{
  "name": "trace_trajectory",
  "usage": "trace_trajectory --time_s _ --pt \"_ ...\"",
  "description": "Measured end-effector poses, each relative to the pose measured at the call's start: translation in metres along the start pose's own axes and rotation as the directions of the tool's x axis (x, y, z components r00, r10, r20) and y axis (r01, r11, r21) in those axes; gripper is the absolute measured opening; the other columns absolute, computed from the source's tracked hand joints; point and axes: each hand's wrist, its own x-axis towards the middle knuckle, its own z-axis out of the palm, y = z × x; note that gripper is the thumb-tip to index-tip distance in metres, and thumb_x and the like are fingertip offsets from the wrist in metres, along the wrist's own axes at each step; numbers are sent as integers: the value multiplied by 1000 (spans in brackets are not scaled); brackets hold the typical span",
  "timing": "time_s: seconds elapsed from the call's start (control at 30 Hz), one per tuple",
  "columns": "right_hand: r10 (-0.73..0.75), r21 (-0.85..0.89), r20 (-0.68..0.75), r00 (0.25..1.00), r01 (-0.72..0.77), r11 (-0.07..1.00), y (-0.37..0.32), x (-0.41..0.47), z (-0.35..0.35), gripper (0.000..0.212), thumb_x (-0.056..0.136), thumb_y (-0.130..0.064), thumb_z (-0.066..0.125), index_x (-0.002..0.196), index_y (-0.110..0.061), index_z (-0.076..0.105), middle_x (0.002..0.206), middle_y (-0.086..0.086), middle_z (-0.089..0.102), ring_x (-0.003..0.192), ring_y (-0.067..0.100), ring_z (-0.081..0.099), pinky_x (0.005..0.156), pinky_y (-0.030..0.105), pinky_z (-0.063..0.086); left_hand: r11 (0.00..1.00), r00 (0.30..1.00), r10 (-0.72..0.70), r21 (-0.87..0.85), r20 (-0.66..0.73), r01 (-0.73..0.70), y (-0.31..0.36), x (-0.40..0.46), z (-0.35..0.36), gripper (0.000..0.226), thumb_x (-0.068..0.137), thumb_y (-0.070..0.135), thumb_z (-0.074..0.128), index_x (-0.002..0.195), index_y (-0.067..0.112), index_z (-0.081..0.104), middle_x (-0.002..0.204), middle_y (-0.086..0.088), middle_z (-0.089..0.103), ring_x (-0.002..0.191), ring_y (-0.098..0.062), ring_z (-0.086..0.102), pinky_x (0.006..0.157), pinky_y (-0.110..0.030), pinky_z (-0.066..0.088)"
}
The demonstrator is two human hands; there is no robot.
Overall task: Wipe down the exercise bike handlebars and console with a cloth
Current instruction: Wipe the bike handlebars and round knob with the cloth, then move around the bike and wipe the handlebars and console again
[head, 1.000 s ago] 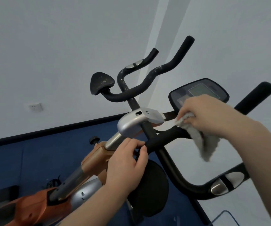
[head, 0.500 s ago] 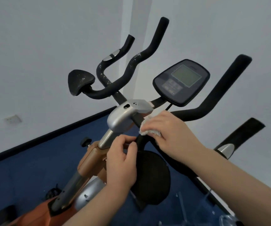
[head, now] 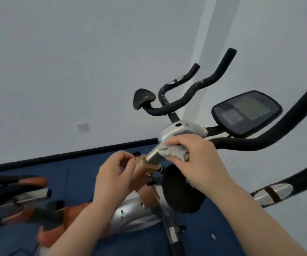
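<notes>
Blue flooring is lying under the bike, where the right hand (head: 200, 159) is pressing the bunched cloth (head: 175, 152) on the stem (head: 153, 156) below the console (head: 246, 112), left hand (head: 115, 176) half-curled, empty, steadying advisable.

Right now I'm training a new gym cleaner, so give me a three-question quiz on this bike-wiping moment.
1. True or false: the right hand presses the cloth on the console.
2. Which hand has no cloth? A) left hand B) right hand
3. Fill in: the cloth lies against the silver ____ below the handlebars.

Key: 1. False; the cloth is off the console, down at the silver post. 2. A. 3. post.
</notes>
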Motion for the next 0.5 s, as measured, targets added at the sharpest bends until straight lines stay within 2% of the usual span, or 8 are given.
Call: trace_trajectory --time_s 0.07,0.17,0.27,0.37,0.5 --pt "-97 14 9 995 97 995 -10 -9 13 31 78 -17 75 106 -28 66 103 -15 62 101 0 54 94 19 44 998 995 -13 61 -96 19 -4 -22 -20 10 86 27 59 80 34 61 82 15 65 79 -4 59 70 -33 51" --pt "-247 -3 18 969 247 969 -25 -26 33 32 74 -9 75 99 -26 66 98 -14 63 96 0 53 87 12 40 975 978 -16 214 -209 62 -16 -62 -45 8 86 26 60 83 34 60 84 16 63 82 1 57 71 -24 47" --pt "-354 29 87 931 353 935 -42 -44 68 31 69 -8 77 93 -25 67 93 -13 65 92 6 57 84 15 42 944 948 -67 288 -312 161 -34 -109 -72 7 85 27 61 86 34 59 84 17 62 80 0 58 69 -22 48" --pt "-440 154 214 872 414 897 -71 -67 108 25 72 -13 72 90 -28 66 92 -16 64 92 7 56 82 24 44 893 904 -162 331 -395 304 -48 -162 -106 6 84 30 60 84 35 58 85 17 60 81 0 57 70 -23 47" --pt "-536 209 370 759 495 844 -124 -96 145 22 74 -17 65 92 -30 64 93 -18 61 94 4 52 79 23 46 842 829 -185 349 -527 411 -63 -225 -159 5 85 28 61 84 33 61 84 16 60 81 -3 57 69 -25 48"
